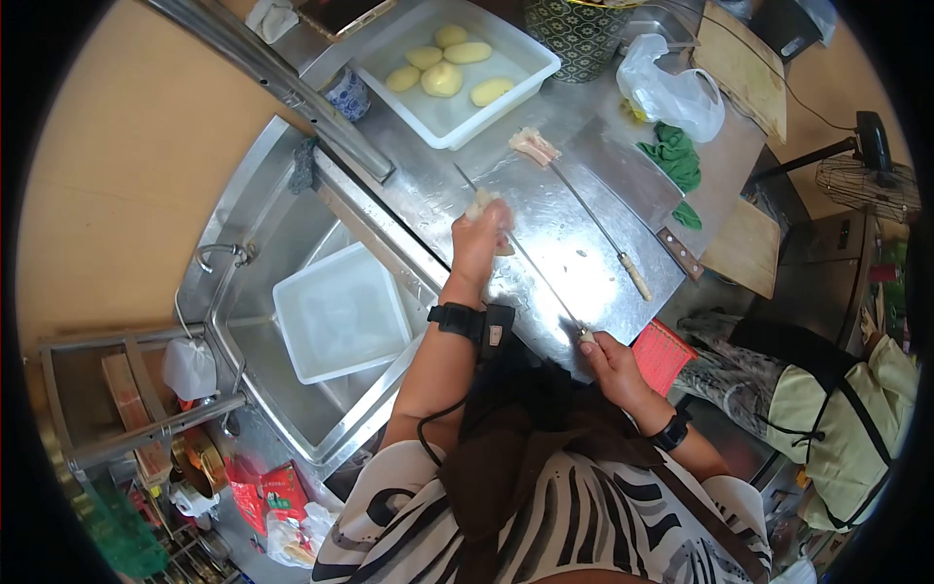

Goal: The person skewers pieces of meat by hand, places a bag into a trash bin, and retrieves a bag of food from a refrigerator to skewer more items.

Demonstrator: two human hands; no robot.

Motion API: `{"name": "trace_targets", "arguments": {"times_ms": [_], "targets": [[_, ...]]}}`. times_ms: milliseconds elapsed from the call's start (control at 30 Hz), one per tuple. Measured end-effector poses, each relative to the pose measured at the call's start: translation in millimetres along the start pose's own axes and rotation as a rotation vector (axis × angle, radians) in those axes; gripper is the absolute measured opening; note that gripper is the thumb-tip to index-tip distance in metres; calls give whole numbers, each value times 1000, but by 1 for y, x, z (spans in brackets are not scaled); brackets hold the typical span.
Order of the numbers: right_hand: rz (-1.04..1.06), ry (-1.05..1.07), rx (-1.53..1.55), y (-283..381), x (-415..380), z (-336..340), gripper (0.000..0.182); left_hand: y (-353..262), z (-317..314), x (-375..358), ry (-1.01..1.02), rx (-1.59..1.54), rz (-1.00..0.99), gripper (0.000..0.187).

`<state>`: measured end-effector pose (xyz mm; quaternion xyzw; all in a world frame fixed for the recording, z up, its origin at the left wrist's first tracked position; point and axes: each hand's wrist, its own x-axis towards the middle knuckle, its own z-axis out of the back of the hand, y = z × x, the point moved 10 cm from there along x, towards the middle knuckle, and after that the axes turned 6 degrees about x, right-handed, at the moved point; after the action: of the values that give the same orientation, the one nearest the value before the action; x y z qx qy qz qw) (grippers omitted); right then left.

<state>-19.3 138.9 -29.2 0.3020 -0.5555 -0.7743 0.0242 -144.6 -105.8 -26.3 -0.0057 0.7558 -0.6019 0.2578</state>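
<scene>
Grey skewer [545, 278], yellow potatoes [442, 80], black-and-white shirt [564, 516]

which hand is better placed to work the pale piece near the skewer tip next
Probably the left hand: it is at the pale piece near the tip, while the right hand holds the skewer at its handle end.

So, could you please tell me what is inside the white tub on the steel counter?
Six pale yellow potatoes, apparently peeled, lie in the white tub. They cover the floor directly beneath them, so anything there cannot be seen.
</scene>
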Motion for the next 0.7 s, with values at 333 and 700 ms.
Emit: {"name": "trace_targets", "arguments": {"times_ms": [333,700], "targets": [[52,1,-36,10,0,-2,29,11,6,-5,-22,-45,39,19],[19,4,-16,8,1,-5,29,16,3,-11,-14,-47,53,21]]}}
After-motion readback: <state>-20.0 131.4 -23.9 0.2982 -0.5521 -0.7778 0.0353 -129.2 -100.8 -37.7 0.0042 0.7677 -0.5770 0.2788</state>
